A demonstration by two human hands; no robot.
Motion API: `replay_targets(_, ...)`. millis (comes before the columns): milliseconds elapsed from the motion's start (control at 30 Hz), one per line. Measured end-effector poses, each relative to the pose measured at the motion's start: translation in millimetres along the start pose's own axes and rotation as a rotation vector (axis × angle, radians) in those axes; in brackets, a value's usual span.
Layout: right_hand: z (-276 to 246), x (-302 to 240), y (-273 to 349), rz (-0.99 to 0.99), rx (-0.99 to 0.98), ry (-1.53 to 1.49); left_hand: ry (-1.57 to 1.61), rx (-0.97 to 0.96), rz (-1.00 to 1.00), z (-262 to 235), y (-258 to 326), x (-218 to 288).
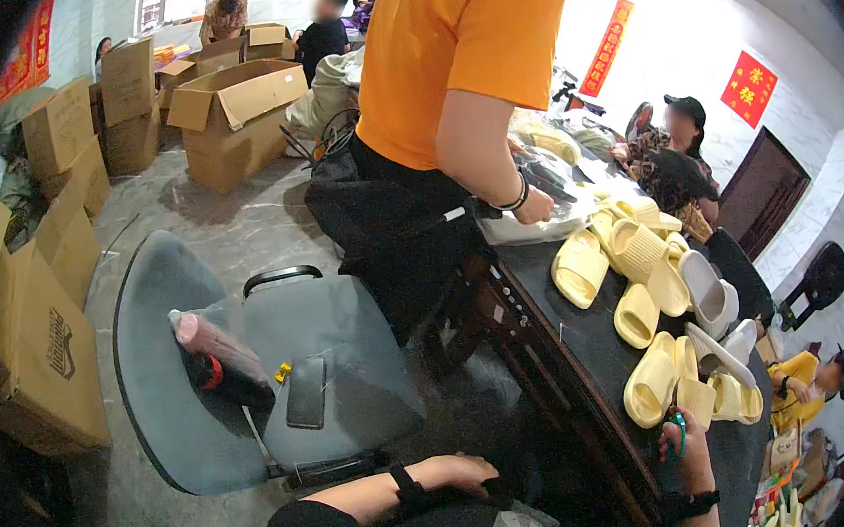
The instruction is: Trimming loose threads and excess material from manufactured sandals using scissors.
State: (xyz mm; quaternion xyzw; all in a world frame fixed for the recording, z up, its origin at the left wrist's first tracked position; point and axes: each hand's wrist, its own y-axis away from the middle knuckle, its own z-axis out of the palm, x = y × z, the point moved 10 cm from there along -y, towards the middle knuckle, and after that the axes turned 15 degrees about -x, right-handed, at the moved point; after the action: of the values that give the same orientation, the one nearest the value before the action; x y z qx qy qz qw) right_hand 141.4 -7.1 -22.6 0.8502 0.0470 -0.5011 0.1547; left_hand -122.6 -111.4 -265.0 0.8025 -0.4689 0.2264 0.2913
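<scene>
My right hand (686, 438) is over the near part of the dark table (590, 351), its fingers closed around a small tool with a teal loop handle (679, 430). The tool's tip is too small to make out. Just beyond that hand are yellow slide sandals (650, 381), part of a loose pile on the tabletop. Grey slide sandals (704, 291) lie among them on the right side. My left hand (474, 474) rests low in front of my body, near the table's left edge; its fingers are mostly hidden. Both wrists wear black straps.
A grey chair (336, 366) on my left bears a phone (306, 394), a pink bottle (216, 342) and a dark bottle (237, 382). A person in an orange shirt (468, 49) stands at the table handling clear plastic bags. Cardboard boxes (239, 119) stand on the floor behind.
</scene>
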Motion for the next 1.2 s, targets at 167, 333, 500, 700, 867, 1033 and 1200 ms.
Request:
replay_targets(167, -3, 9, -3, 0.01, -0.024, 0.032, 0.056, -0.082, -0.019, -1, 6, 10)
replay_targets(333, 3, 0, 4, 0.041, -0.002, 0.045, 0.203, -0.027, -0.036, 2, 7, 1)
replay_targets(500, 3, -1, 3, 0.034, 0.005, 0.078, 0.185, -0.023, -0.006, -3, 7, 5)
replay_targets(700, 4, 1, -3, 0.037, -0.023, 0.066, 0.159, -0.004, 0.075, 6, -11, -5)
replay_targets(867, -2, 5, -7, 0.018, -0.015, 0.088, 0.139, 0.067, 0.125, -3, -7, 2)
replay_targets(1033, -1, 3, -1, 0.005, -0.01, 0.107, 0.109, 0.041, 0.102, -10, 0, 15)
replay_targets(1200, 6, -1, 8, -0.005, -0.015, 0.077, 0.125, -0.023, 0.095, -1, -6, 20)
